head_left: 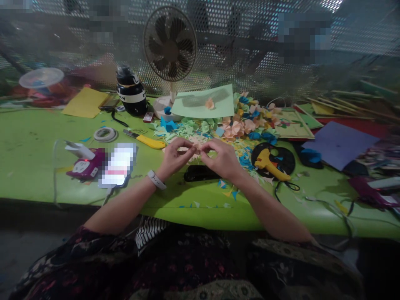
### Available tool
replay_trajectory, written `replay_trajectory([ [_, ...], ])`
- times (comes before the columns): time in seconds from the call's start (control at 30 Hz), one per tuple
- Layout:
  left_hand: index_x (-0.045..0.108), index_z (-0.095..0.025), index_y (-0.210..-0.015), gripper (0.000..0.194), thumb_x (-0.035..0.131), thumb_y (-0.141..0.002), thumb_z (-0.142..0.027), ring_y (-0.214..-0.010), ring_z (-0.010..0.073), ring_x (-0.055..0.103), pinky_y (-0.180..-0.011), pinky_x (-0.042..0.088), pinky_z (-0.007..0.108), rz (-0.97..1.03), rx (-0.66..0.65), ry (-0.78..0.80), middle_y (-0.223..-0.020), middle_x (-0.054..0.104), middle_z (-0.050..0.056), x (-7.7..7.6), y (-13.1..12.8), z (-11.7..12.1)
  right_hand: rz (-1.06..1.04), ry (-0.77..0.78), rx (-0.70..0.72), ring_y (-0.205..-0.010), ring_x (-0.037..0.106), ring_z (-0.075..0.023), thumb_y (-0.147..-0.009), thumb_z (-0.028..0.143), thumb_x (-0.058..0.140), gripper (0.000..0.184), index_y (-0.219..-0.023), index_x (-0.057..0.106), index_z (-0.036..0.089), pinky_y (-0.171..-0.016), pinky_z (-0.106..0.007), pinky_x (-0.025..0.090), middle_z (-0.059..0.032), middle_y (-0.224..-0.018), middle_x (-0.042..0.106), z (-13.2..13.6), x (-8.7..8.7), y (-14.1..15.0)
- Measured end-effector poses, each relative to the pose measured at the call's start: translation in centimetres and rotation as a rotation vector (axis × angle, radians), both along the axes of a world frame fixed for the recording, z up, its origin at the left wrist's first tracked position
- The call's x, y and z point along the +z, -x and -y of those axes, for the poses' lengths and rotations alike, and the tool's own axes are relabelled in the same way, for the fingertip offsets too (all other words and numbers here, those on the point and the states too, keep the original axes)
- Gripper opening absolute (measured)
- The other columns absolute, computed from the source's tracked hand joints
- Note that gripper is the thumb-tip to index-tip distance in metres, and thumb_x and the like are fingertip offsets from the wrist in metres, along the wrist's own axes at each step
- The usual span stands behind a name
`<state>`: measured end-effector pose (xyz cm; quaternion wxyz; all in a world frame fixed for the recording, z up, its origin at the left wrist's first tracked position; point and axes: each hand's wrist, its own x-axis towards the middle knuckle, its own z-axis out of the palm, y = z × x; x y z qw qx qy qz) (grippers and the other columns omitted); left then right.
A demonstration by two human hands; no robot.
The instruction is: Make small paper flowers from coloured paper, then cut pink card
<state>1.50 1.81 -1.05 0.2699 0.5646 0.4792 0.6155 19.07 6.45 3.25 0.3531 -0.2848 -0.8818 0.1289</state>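
My left hand (178, 155) and my right hand (221, 157) meet over the middle of the green table. Between their pinched fingertips is a small peach paper piece (198, 146), mostly hidden by the fingers. Just below the hands lies a black stapler-like tool (201, 173), partly covered by my right hand. Behind them spreads a pile of paper scraps and folded paper flowers (236, 127) in peach, blue, green and yellow. A pale green sheet (190, 106) with one peach paper flower (209, 103) on it rests at the back.
Left of my hands are a yellow cutter knife (150, 141), a tape roll (105, 134), a phone (118, 164) and a purple power strip (87, 164). A fan (170, 48) and black bottle (133, 93) stand behind. On the right, a yellow glue gun (270, 163) lies on a black pad.
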Motion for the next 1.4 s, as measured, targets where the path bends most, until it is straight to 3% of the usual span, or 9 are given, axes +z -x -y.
replay_trajectory([
  [0.1,0.068,-0.016,-0.090,0.037,0.077,-0.080,-0.051,-0.097,0.0189,0.068,-0.075,0.061,0.028,0.043,-0.047,0.035,-0.103,0.069,0.010,0.1,0.1,-0.1,0.007,-0.020,0.040,-0.079,0.064,-0.0191,-0.084,0.019,0.058,0.007,-0.080,0.062,0.021,-0.077,-0.032,0.048,-0.0051,-0.083,0.070,0.0,0.0,-0.1],
  [0.23,0.072,-0.018,-0.105,0.039,0.075,-0.083,-0.050,-0.090,0.0180,0.072,-0.074,0.061,0.027,0.044,-0.166,0.058,-0.103,0.075,0.011,0.2,0.1,-0.1,0.027,-0.024,0.054,-0.079,0.063,-0.0191,-0.085,0.022,0.057,0.007,-0.079,0.060,0.022,-0.077,-0.032,0.048,-0.0047,-0.082,0.069,-0.1,0.4,-0.3],
  [0.63,0.076,-0.015,-0.091,0.039,0.077,-0.080,-0.052,-0.076,0.0149,0.070,-0.065,0.058,0.024,0.012,-0.131,0.049,-0.087,0.076,0.009,-0.1,0.2,-0.3,0.023,-0.010,0.042,-0.076,0.063,-0.0189,-0.082,0.021,0.058,0.006,-0.077,0.060,0.022,-0.075,-0.033,0.049,-0.0038,-0.078,0.069,0.1,1.0,-0.7],
  [0.83,0.074,-0.015,-0.091,0.038,0.077,-0.080,-0.051,-0.079,0.0156,0.069,-0.066,0.058,0.024,0.011,-0.143,0.069,-0.088,0.074,0.009,0.1,0.1,-0.1,0.022,-0.011,0.040,-0.076,0.064,-0.0194,-0.082,0.021,0.058,0.006,-0.078,0.061,0.022,-0.076,-0.033,0.049,-0.0044,-0.078,0.069,0.0,0.8,-0.6],
  [0.97,0.068,-0.016,-0.097,0.039,0.082,-0.077,-0.047,-0.090,0.0168,0.069,-0.070,0.059,0.024,0.095,-0.079,0.047,-0.095,0.071,0.008,0.5,0.0,0.0,0.008,-0.007,0.019,-0.077,0.064,-0.0194,-0.083,0.022,0.057,0.007,-0.077,0.061,0.022,-0.076,-0.034,0.049,-0.0046,-0.080,0.069,-0.1,0.8,-0.6],
  [1.07,0.064,-0.016,-0.087,0.039,0.083,-0.075,-0.048,-0.090,0.0159,0.066,-0.071,0.059,0.024,0.107,-0.046,0.031,-0.092,0.067,0.006,0.7,-0.1,0.1,0.005,-0.007,0.013,-0.076,0.063,-0.0193,-0.083,0.022,0.057,0.007,-0.076,0.059,0.022,-0.075,-0.034,0.049,-0.0044,-0.080,0.069,-0.1,0.8,-0.6],
  [1.27,0.070,-0.016,-0.084,0.039,0.076,-0.080,-0.054,-0.080,0.0146,0.066,-0.069,0.058,0.025,0.039,-0.137,0.079,-0.085,0.069,0.007,0.5,0.0,0.0,0.006,-0.002,0.017,-0.077,0.064,-0.0199,-0.083,0.023,0.057,0.007,-0.076,0.059,0.023,-0.076,-0.034,0.050,-0.0046,-0.080,0.070,-0.1,0.8,-0.4],
  [1.4,0.072,-0.018,-0.084,0.037,0.074,-0.083,-0.054,-0.085,0.0166,0.067,-0.070,0.057,0.026,-0.020,-0.088,-0.013,-0.089,0.072,0.008,0.2,0.0,-0.3,0.012,0.004,0.013,-0.078,0.064,-0.0204,-0.082,0.022,0.057,0.008,-0.075,0.060,0.023,-0.077,-0.035,0.050,-0.0045,-0.080,0.069,0.2,0.9,-0.4],
])
